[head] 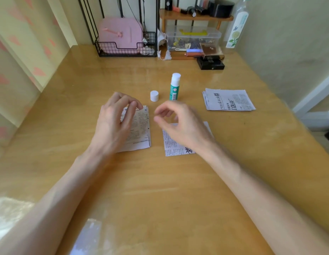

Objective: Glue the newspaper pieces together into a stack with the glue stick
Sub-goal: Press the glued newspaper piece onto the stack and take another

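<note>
a: where are the newspaper pieces?
b: one printed newspaper piece (140, 129) lies flat at centre-left, partly under the left hand (112, 124). a second printed piece (172, 145) lies just right of it, partly hidden by the right hand (182, 126). a small pile of newspaper pieces (229, 100) sits at the right, well apart.
a: and the fingers?
b: the left ones are loosely bent, slightly apart, over the paper's top edge. the right ones curl loosely, blurred, holding nothing.
a: the glue?
b: the green-and-white glue stick (175, 87) stands upright, uncapped, on the glossy wooden desk (160, 181) above centre, its white round cap (154, 96) just left.
</note>
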